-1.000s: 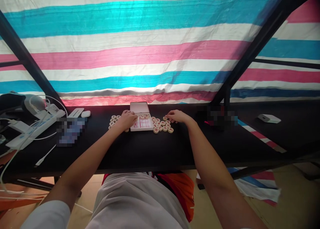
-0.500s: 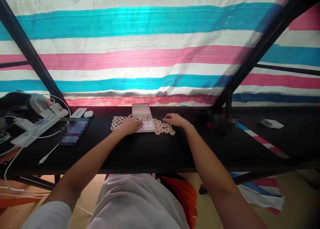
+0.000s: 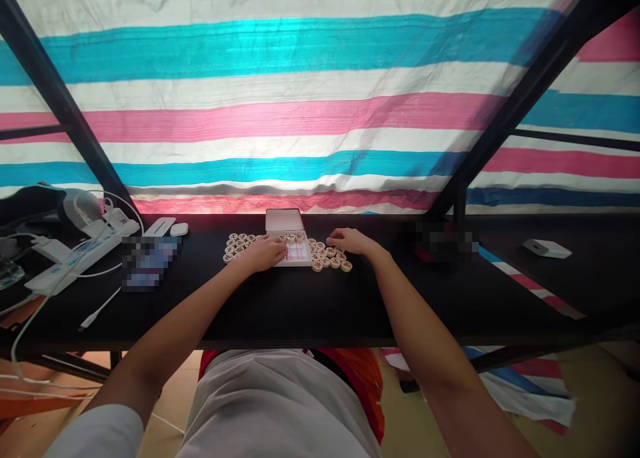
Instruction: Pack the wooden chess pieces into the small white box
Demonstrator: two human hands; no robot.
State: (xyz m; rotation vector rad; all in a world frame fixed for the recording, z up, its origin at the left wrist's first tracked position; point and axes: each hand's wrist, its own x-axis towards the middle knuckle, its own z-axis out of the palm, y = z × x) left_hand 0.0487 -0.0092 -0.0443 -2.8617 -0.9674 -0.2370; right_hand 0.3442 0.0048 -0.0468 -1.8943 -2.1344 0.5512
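A small white box (image 3: 303, 263) stands with its lid (image 3: 284, 220) raised at the back. Three round xiangqi pieces (image 3: 291, 238) line its far side, above a printed grid. My left hand (image 3: 267, 253) reaches over the box's left part, fingers bent and closed; whatever lies under them is hidden. Beside it, to the left, are several pieces with dark characters (image 3: 235, 246), partly covered by the hand. My right hand (image 3: 349, 239) is at the group of pieces with red characters (image 3: 334, 262), right of the box. Its fingers are pinched on a pale piece at the group's far edge.
On the left of the black table (image 3: 300, 311) lie a power strip (image 3: 75, 265) with cables, a blurred phone (image 3: 150, 263), a white cable plug (image 3: 93, 318) and a small white case (image 3: 179, 229). A white charger (image 3: 547, 249) sits far right. Slanted metal frame bars (image 3: 480, 141) flank the striped sheet (image 3: 280, 118).
A third piece now shows in the row inside the box, left of the two seen before. My left hand has shifted slightly; my right hand stays at the red pieces.
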